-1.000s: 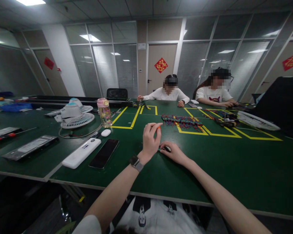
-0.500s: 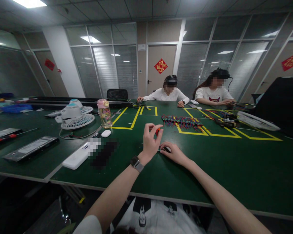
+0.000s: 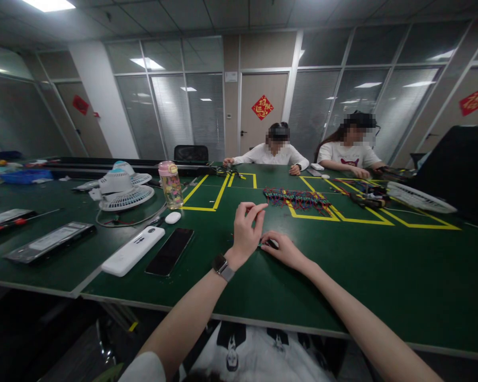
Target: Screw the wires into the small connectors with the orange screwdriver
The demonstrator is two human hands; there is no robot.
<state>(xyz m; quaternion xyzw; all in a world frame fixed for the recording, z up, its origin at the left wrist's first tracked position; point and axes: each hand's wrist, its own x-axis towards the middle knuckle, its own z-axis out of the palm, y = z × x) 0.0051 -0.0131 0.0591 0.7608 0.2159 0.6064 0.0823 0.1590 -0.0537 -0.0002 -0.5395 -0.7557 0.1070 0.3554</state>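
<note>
My left hand (image 3: 245,233) is raised just above the green table (image 3: 382,276), wrist watch facing me, thumb and fingertips pinched together; whatever is between them is hidden. My right hand (image 3: 283,249) rests on the table right beside it, fingers closed on a small dark piece (image 3: 270,244) with a bit of green wire at its left end. A row of red, blue and green wires (image 3: 297,199) lies farther out on the table, beyond both hands.
Left of my hands lie a black phone (image 3: 169,250), a white power bank (image 3: 133,249), a white mouse (image 3: 172,217), a pink-capped bottle (image 3: 170,184) and a small fan (image 3: 121,188). Yellow tape (image 3: 219,193) marks boxes. Two people (image 3: 274,154) sit across the table.
The small red piece seen between my left fingertips no longer shows; the fingers have closed together. My right hand has stayed in place on the table.
</note>
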